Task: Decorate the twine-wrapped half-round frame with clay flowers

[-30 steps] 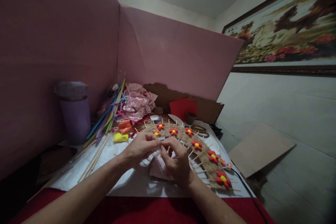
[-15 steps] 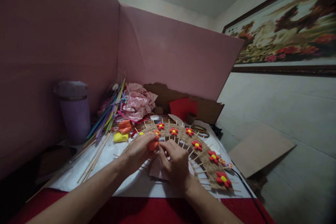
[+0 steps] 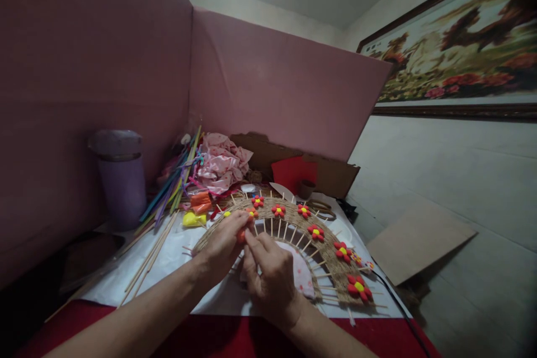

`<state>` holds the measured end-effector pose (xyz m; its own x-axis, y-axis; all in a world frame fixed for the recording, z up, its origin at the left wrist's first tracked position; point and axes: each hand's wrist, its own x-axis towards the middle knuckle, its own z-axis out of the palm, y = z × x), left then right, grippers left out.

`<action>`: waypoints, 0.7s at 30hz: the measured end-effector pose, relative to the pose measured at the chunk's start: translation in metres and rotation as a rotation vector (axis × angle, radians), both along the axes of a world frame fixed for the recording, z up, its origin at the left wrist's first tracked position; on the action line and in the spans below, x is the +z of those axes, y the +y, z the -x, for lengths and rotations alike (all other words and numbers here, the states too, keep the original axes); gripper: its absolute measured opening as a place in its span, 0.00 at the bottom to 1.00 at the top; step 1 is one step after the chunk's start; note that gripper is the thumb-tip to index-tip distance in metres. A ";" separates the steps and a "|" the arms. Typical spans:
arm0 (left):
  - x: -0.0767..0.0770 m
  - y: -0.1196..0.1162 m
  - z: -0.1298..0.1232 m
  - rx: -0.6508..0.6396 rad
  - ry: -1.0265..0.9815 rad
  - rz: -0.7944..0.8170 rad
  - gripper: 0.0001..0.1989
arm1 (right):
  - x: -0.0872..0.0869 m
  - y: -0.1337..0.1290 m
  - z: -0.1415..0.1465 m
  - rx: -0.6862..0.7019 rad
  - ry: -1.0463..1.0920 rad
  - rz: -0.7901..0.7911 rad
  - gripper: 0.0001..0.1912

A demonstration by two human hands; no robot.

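My left hand (image 3: 226, 239) is closed around a lump of soft orange clay (image 3: 240, 236), most of it hidden by the fingers. My right hand (image 3: 271, 277) has its thumb and fingertips pinched together on the right side of that lump. Both hands are over the inner left part of a woven twine arch (image 3: 329, 260) with thin wooden sticks poking out along both edges. Red clay flowers with yellow centres, such as this flower (image 3: 358, 288), sit along the arch. An orange flower (image 3: 251, 213) shows just beyond my left fingers, and a yellow dot (image 3: 227, 214) lies left of it.
Yellow clay (image 3: 194, 220) and orange clay in a wrapper (image 3: 200, 201) lie on the left. Behind are coloured pipe cleaners (image 3: 172, 184), pink spotted cloth (image 3: 222, 162) and a purple bin (image 3: 121, 184). Scissors (image 3: 323, 210) rest behind the arch; a black cable (image 3: 394, 296) runs down the right.
My right hand has drawn slightly left and down, its fingers closing in at the orange clay. More of the spotted piece inside the arch shows now. My left hand stays nearly in place.
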<state>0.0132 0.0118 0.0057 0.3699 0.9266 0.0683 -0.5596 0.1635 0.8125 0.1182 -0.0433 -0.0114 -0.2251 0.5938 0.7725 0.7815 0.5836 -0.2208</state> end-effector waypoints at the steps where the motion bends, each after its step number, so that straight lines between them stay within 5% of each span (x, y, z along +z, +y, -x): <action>1: 0.000 0.001 0.001 -0.023 -0.011 -0.011 0.08 | 0.001 0.000 -0.001 -0.007 0.049 -0.010 0.17; 7: 0.002 0.003 0.004 -0.156 0.035 -0.042 0.13 | 0.005 0.009 -0.012 -0.091 0.381 -0.016 0.11; 21: -0.006 0.009 0.007 -0.223 0.191 -0.156 0.18 | -0.001 0.012 -0.016 0.016 0.236 -0.006 0.13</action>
<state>0.0066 0.0205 -0.0003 0.5825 0.8049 0.1132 -0.3592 0.1299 0.9242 0.1338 -0.0309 -0.0128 -0.0476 0.5867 0.8084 0.6993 0.5975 -0.3925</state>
